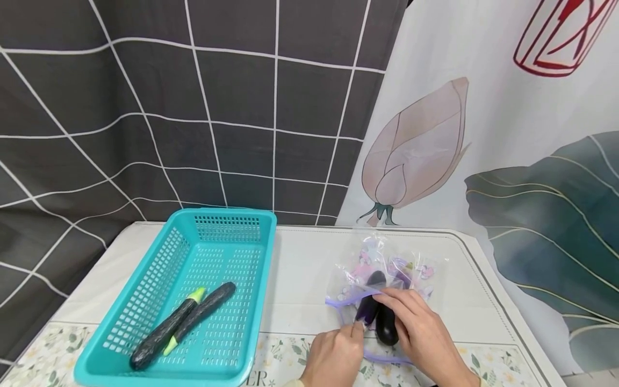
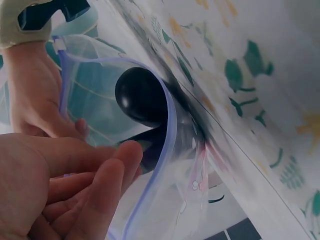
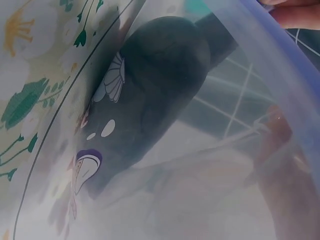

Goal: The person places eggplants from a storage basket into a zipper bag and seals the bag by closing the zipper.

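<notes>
A clear zip bag [image 1: 355, 298] with a purple rim and pink prints lies on the table, its mouth toward the near side. Inside are a dark eggplant [image 1: 387, 325] and, beside it, a second one [image 1: 368, 307] whose stem end points toward the mouth. My left hand [image 1: 335, 356] pinches that stem end; in the left wrist view the same hand [image 2: 75, 185] has thumb and fingers together at the stem. My right hand [image 1: 427, 336] holds the bag's rim from the right, over the eggplants. Through the plastic, the right wrist view shows an eggplant [image 3: 160, 75] close up.
At the left stands a turquoise basket [image 1: 265, 279] with two dark green zucchini-like vegetables [image 1: 162, 334] in it, one partly over the other. A dark grid-patterned curtain [image 1: 242, 97] and a white printed curtain [image 1: 435, 32] hang behind the table [image 1: 302, 269].
</notes>
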The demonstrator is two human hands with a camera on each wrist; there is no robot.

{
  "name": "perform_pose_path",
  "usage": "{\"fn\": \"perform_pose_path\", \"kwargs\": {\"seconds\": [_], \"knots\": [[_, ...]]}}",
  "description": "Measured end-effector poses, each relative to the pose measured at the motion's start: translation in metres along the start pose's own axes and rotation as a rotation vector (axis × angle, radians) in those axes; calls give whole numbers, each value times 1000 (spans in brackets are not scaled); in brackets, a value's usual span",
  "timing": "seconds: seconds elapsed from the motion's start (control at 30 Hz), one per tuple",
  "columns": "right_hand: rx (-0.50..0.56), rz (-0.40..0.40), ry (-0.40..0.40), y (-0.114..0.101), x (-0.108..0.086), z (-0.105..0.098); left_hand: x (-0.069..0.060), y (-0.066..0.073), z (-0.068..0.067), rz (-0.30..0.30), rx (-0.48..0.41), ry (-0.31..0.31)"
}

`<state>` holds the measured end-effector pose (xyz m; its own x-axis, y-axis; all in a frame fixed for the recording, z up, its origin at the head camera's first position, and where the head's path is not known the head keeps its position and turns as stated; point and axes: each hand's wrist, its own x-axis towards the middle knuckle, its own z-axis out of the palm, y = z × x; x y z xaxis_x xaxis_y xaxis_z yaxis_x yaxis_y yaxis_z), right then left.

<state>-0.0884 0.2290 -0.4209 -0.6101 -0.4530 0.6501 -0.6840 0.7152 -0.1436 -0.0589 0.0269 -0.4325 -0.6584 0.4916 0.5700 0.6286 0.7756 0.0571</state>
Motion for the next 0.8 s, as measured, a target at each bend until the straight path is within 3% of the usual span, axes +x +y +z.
{"fn": "perform_pose_path", "kwargs": {"seconds": [0.23,0.43,0.8], "knots": [[7,-4,13,0,1,0,6,7,9,-15,92,-27],[12,1,15,0,1,-1,9,10,17,-36,178,-9],[25,15,-1,0,1,-1,19,13,28,-101,191,-34]]}}
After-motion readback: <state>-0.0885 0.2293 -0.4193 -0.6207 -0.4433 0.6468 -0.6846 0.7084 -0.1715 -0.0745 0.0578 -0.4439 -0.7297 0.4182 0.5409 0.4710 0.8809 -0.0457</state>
